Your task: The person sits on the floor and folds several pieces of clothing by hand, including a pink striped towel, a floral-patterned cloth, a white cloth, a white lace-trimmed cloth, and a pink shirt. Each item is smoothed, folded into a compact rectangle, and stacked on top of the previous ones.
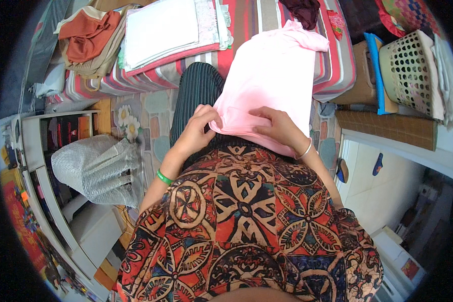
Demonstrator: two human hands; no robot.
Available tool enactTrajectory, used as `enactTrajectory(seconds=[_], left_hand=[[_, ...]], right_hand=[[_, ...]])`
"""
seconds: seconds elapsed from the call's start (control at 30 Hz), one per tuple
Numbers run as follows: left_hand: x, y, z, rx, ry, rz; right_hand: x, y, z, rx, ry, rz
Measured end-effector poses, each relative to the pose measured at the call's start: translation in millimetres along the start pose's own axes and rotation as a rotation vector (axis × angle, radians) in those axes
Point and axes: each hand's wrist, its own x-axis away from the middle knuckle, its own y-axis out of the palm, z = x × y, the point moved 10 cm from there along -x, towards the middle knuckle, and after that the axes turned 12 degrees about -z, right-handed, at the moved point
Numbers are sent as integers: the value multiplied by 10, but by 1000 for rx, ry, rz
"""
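A pink garment (271,75) stretches from my lap onto the bed, its near edge folded over in a band. My left hand (200,128) pinches the left corner of that band between thumb and fingers. On the right, my right hand (277,126) lies over the folded band with its fingertips on the cloth; whether it grips any fabric is hard to see. The garment's far end is bunched near a dark maroon cloth (302,13). Beneath the left side of the cloth shows my leg in dark striped trousers (196,85).
A striped bedspread (249,22) covers the bed. Folded white cloths (162,34) and an orange-brown garment (90,36) lie stacked at its left. A perforated laundry basket (407,71) stands to the right. Beside me on the left is a bubble-wrapped object (94,166) near shelves (53,181).
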Motion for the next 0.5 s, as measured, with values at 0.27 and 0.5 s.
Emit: enactTrajectory(seconds=[0.27,0.5], left_hand=[[38,-171,45,68,40,190],[-203,32,96,112,-6,-9]], right_hand=[[95,-135,-19,-920,-95,343],[149,-239,-146,-560,-172,407]])
